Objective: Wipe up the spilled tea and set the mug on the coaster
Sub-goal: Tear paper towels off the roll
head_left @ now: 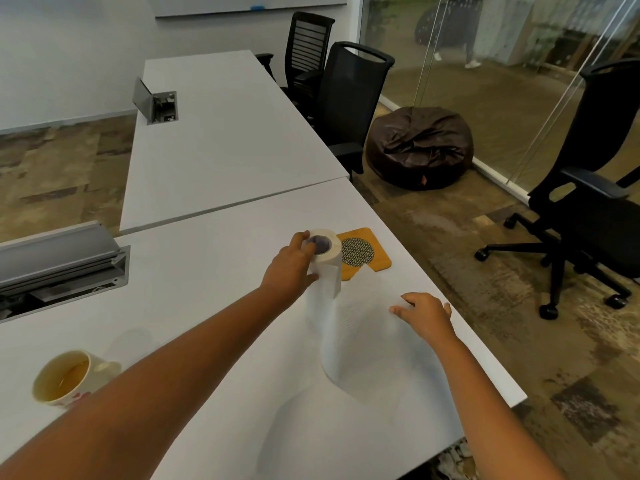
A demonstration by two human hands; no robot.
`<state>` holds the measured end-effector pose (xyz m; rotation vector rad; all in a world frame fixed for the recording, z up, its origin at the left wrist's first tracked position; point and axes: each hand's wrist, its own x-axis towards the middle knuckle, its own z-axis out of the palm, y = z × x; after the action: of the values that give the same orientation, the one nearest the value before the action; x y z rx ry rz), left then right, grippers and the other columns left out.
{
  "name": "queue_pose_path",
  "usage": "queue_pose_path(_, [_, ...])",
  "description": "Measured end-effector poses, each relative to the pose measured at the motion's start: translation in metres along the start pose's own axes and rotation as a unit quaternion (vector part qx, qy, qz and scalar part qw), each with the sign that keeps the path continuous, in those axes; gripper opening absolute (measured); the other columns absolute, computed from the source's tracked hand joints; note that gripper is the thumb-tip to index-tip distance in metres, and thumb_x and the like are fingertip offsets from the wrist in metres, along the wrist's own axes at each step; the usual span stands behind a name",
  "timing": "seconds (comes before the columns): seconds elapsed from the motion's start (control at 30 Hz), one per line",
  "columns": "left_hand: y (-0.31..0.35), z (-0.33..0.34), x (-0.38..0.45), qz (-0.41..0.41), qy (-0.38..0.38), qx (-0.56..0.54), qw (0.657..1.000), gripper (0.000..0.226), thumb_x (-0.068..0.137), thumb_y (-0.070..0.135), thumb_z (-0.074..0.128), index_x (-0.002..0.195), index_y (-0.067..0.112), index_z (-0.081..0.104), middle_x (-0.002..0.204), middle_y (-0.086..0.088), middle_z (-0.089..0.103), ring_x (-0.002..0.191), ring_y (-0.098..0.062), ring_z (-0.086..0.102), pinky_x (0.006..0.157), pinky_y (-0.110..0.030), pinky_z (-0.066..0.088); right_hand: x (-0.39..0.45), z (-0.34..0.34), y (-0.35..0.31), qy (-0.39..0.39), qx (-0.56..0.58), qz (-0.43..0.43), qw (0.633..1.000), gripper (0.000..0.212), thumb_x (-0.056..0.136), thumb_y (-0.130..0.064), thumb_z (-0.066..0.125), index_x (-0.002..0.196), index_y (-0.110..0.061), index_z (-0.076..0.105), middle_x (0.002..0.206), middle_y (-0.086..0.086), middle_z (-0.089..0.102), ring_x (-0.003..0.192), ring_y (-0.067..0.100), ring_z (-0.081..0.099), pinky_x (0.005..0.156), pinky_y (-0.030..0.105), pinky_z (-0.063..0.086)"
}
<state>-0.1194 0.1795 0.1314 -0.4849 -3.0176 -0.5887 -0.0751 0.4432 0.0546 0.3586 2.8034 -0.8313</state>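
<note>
A white paper towel roll [327, 258] stands upright on the white table [214, 306], and my left hand [291, 268] grips its top and side. A long sheet [346, 341] is pulled off the roll and lies across the table toward me. My right hand [424, 313] rests flat on that sheet, fingers spread. Just behind the roll lies a wooden coaster [372, 252] with a dark patterned disc. At the near left, a white mug [65, 379] with heart marks holds tea. No spilled tea is clearly visible.
An open cable tray [59, 268] is set into the table at the left. A second table [221, 133] joins at the back. Black office chairs [588, 202] and a dark beanbag [419, 147] stand on the floor to the right, near the table's edge.
</note>
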Motion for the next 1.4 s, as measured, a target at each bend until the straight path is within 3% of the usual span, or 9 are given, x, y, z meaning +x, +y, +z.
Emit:
queue_pose_path(0.13, [0.0,0.0,0.001,-0.003,-0.003,0.004,1.0,0.063,0.081,0.021,0.068,0.136,0.015,0.039,0.15,-0.008,0.027,0.12,-0.032,0.049,0.1,-0.039,0.043,0.001,0.005,0.006,0.003,0.03,0.015,0.999,0.036,0.085,-0.042,0.061,0.108,-0.015,0.066,0.121,0.008,0.063,0.119,0.03,0.052,0.114,0.057,0.01])
queue_pose_path(0.53, [0.0,0.001,0.003,0.002,0.032,0.017,0.999,0.054,0.08,0.024,0.07,0.128,0.016,0.048,0.131,-0.01,0.043,0.104,-0.032,0.057,0.09,-0.038,0.049,-0.002,0.003,0.019,0.028,0.04,0.068,0.996,0.047,0.085,-0.042,0.061,0.123,-0.014,0.058,0.133,0.009,0.056,0.127,0.031,0.046,0.114,0.057,0.003])
queue_pose_path(0.73, [0.0,0.002,0.004,-0.005,0.037,0.012,0.999,0.057,0.079,0.024,0.07,0.13,0.018,0.046,0.127,-0.01,0.044,0.101,-0.032,0.057,0.087,-0.038,0.05,-0.005,0.007,0.021,-0.043,0.057,0.073,0.995,0.065,0.082,-0.045,0.064,0.136,-0.015,0.043,0.144,0.01,0.044,0.133,0.033,0.038,0.113,0.058,0.019])
queue_pose_path(0.87, [0.0,0.002,0.004,-0.014,0.043,0.009,0.999,0.055,0.079,0.024,0.071,0.128,0.017,0.047,0.126,-0.01,0.044,0.1,-0.032,0.058,0.085,-0.039,0.05,-0.008,0.009,0.028,-0.022,0.07,0.089,0.993,0.058,0.083,-0.039,0.065,0.131,-0.011,0.049,0.137,0.013,0.051,0.127,0.033,0.045,0.108,0.054,0.031])
queue_pose_path(0.97, [0.001,0.002,0.004,-0.009,0.045,0.009,0.999,0.055,0.078,0.023,0.071,0.128,0.017,0.047,0.124,-0.01,0.045,0.099,-0.032,0.058,0.084,-0.039,0.05,-0.011,0.009,0.033,0.0,0.09,0.103,0.991,0.038,0.082,-0.038,0.066,0.112,-0.016,0.057,0.114,0.015,0.056,0.115,0.03,0.051,0.095,0.042,0.036])
queue_pose_path(1.13, [0.003,0.003,0.004,-0.013,0.048,0.009,0.999,0.056,0.08,0.023,0.07,0.13,0.019,0.045,0.126,-0.01,0.044,0.101,-0.032,0.057,0.086,-0.038,0.05,-0.013,0.008,0.044,0.013,0.125,0.121,0.985,0.03,0.081,-0.036,0.068,0.104,-0.017,0.061,0.106,0.009,0.062,0.112,0.031,0.051,0.095,0.044,0.038])
queue_pose_path(1.2, [0.003,0.002,0.004,-0.018,0.05,0.011,0.999,0.056,0.081,0.024,0.069,0.131,0.019,0.045,0.126,-0.01,0.043,0.101,-0.032,0.057,0.086,-0.038,0.05,-0.014,0.01,0.045,-0.022,0.119,0.126,0.985,0.052,0.08,-0.038,0.069,0.123,-0.012,0.055,0.126,0.013,0.057,0.121,0.033,0.048,0.102,0.051,0.038])
queue_pose_path(1.27, [0.003,0.002,0.005,-0.022,0.053,0.012,0.998,0.055,0.081,0.025,0.068,0.131,0.019,0.045,0.125,-0.01,0.043,0.1,-0.032,0.057,0.085,-0.038,0.05,-0.017,0.012,0.046,-0.043,0.123,0.13,0.983,0.068,0.079,-0.036,0.071,0.135,-0.01,0.043,0.139,0.014,0.048,0.128,0.033,0.044,0.106,0.048,0.038])
queue_pose_path(1.4, [0.002,0.002,0.005,-0.036,0.052,0.02,0.998,0.055,0.081,0.028,0.068,0.13,0.017,0.046,0.123,-0.01,0.044,0.096,-0.032,0.058,0.083,-0.038,0.05,-0.02,0.016,0.053,-0.025,0.144,0.138,0.98,0.067,0.078,-0.029,0.073,0.134,-0.006,0.044,0.135,0.018,0.051,0.123,0.033,0.048,0.098,0.04,0.042])
